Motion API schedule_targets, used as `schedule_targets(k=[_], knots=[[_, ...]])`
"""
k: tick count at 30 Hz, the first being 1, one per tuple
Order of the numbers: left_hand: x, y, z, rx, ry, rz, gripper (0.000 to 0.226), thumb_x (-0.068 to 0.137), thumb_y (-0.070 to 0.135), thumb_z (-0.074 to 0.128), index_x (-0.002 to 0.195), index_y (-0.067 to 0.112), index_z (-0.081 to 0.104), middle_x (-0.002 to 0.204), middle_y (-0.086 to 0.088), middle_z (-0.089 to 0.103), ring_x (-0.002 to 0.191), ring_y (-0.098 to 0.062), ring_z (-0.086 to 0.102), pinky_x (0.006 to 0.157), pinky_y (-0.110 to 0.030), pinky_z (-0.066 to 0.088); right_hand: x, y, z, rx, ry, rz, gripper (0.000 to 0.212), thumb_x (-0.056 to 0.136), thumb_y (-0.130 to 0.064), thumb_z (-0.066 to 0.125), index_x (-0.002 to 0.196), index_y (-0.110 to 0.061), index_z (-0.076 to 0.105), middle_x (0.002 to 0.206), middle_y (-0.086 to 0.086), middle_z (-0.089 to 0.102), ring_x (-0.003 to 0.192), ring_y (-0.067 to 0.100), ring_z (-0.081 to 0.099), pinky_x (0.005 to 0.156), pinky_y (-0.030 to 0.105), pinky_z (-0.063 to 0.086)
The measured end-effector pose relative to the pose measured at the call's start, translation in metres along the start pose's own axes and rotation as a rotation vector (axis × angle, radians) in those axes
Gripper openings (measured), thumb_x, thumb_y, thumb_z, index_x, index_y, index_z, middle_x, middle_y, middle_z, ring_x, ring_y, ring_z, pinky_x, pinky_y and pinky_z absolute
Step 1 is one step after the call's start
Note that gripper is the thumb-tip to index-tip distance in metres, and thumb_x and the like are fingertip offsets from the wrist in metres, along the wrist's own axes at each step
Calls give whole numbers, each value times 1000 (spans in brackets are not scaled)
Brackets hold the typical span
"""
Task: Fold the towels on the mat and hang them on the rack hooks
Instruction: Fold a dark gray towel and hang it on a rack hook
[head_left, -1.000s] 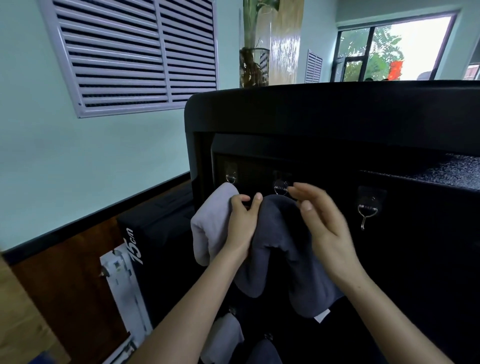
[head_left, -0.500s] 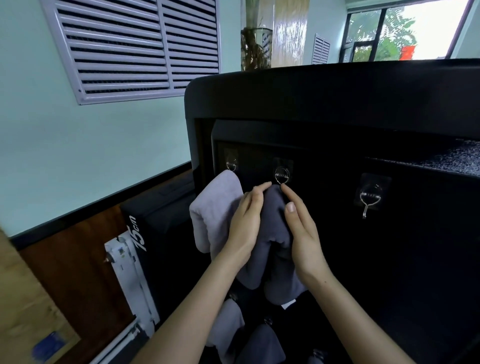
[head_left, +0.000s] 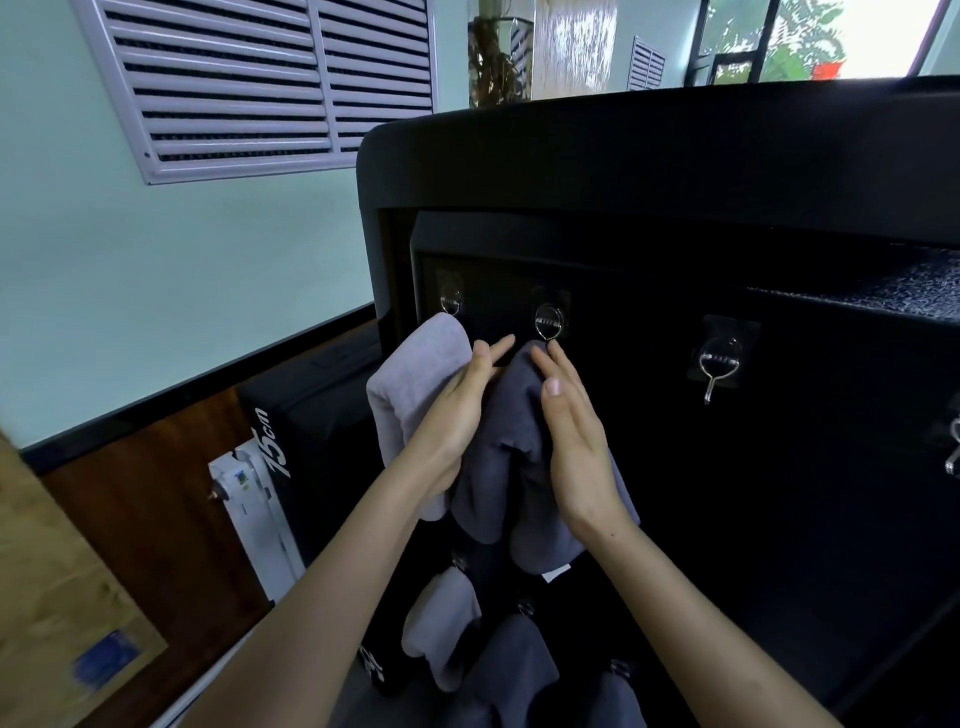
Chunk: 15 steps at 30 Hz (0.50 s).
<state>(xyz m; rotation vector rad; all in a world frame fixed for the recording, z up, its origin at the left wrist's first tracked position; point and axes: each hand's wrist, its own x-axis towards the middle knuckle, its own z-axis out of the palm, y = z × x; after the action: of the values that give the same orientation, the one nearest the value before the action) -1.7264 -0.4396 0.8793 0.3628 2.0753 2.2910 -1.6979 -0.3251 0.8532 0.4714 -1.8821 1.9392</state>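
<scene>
Dark grey towel (head_left: 511, 415) hangs folded against the black rack (head_left: 623, 182), its top bunched right under the second hook (head_left: 549, 322). Whether it is caught on the prong cannot be told, as the cloth covers that spot. Both hands flank it. The left hand (head_left: 457, 415) lies along its left side and the right hand (head_left: 571, 431) along its right side, each with fingers straight and flat on the cloth, gripping nothing. Just left, touching the left hand, a light grey towel (head_left: 415, 374) hangs below the first hook (head_left: 451, 301). A third hook (head_left: 718, 364) sits further right, well apart. Lower down hang more towels: one pale towel (head_left: 439, 623) and one dark towel (head_left: 514, 670).
</scene>
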Motion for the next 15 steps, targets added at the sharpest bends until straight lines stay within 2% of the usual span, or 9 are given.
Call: schedule_targets(k=[3, 6, 9, 11, 15], knots=[[-9, 4, -3, 64, -17, 57, 32, 99, 42, 28, 118, 36, 53, 119, 11, 61, 112, 1, 56, 98, -22, 42, -4, -6, -4, -37, 47, -42, 29, 98, -27, 38, 123, -28, 53, 143, -6, 43, 132, -4, 35, 110, 12, 25], [-19, 8, -6, 247, 52, 194, 27, 100, 36, 35, 116, 32, 55, 120, 11, 59, 114, 0, 53, 101, -24, 41, -14, -11, -6, -152, 157, -105, 22, 93, -34, 42, 109, -35, 57, 123, -8, 55, 119, 0, 49, 102, 19, 37], [-32, 14, -10, 407, 122, 381, 17, 98, 28, 44, 106, 30, 60, 110, 13, 61, 106, 2, 56, 90, -16, 43, -31, -19, -11, -240, 250, -124, 22, 90, -42, 42, 102, -35, 59, 108, -8, 60, 103, 3, 57, 88, 22, 45], [-44, 18, -12, 468, 114, 492, 15, 95, 27, 49, 99, 27, 63, 101, 13, 63, 99, 1, 58, 83, -13, 44, -48, -20, -16, -268, 290, -110, 23, 90, -41, 44, 100, -29, 62, 103, -7, 62, 99, 6, 59, 86, 25, 46], [-69, 14, -7, 467, -23, 607, 20, 91, 29, 50, 92, 17, 67, 92, 9, 64, 94, -13, 61, 84, -31, 49, -95, -16, -22, -331, 366, 3, 23, 92, -35, 46, 99, -20, 64, 97, -7, 64, 94, 10, 60, 83, 25, 47]])
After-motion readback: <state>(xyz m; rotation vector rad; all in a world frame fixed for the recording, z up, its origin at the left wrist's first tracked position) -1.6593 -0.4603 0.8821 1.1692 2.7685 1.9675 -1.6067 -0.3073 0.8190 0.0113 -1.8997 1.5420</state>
